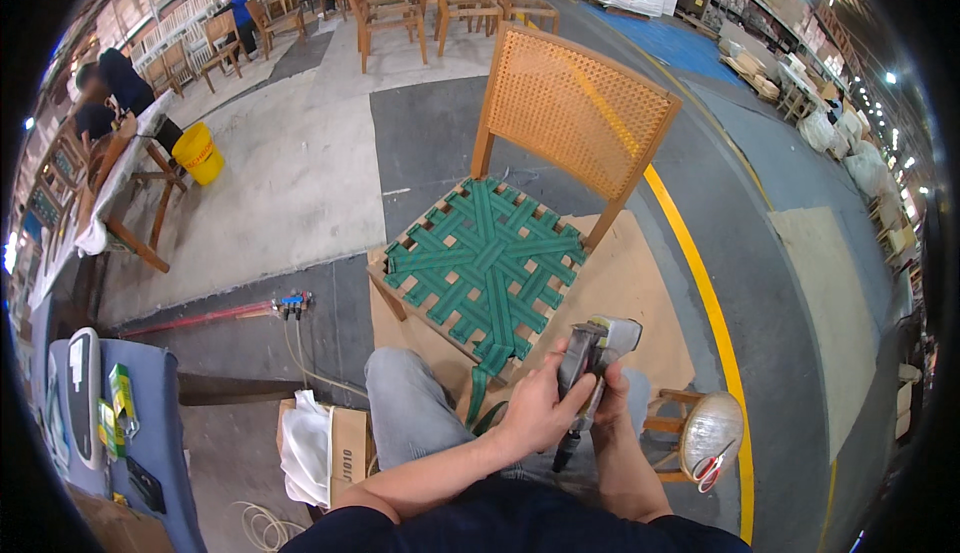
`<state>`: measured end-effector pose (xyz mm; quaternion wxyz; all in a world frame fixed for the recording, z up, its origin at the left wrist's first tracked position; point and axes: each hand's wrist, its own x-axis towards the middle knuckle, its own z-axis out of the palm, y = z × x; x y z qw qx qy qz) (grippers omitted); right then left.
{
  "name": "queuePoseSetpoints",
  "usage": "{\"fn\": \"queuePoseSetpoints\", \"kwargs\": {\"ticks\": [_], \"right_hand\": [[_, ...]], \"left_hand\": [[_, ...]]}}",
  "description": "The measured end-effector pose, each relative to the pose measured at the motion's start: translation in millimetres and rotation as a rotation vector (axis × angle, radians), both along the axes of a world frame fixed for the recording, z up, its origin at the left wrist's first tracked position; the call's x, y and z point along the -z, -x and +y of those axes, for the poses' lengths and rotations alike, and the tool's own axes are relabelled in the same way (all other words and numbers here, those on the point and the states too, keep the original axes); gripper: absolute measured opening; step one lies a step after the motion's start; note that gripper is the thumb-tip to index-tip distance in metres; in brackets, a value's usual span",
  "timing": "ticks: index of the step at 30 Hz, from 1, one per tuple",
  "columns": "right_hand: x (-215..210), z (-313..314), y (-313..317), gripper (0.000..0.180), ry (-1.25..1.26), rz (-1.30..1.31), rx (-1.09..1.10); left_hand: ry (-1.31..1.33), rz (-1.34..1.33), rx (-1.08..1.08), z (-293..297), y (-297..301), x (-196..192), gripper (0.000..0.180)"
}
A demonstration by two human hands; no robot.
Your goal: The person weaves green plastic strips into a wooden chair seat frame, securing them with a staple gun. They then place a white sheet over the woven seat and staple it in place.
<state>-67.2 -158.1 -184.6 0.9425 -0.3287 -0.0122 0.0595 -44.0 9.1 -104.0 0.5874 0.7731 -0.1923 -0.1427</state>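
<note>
In front of my lap I hold a dark air staple gun with a pale, worn end. Its black hose fitting points down toward me. My left hand wraps its body from the left, and my right hand grips it from the right. Just beyond stands a wooden chair with a woven cane back. Green webbing is interlaced across its seat, with two diagonal strips crossing on top. A loose webbing tail hangs off the seat's near corner by my knee.
A small round stool at right carries red-handled scissors. Cardboard lies under the chair. At left are an open box, a blue padded surface, an air hose and a yellow bucket. Other people work far left.
</note>
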Motion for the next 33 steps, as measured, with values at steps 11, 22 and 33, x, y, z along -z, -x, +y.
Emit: {"fn": "queuePoseSetpoints", "kwargs": {"ticks": [11,22,33], "right_hand": [[-16,-31,19,0.071,0.215,0.126,0.369],[-39,-15,3,0.038,0.827,0.398,0.213],[4,31,-47,0.030,1.013,0.534,-0.018]], "left_hand": [[0.355,0.280,-0.048,9,-12,132,0.030],[-0.102,0.719,-0.426,38,-51,213,0.080],[0.103,0.760,-0.036,67,-160,183,0.028]]}}
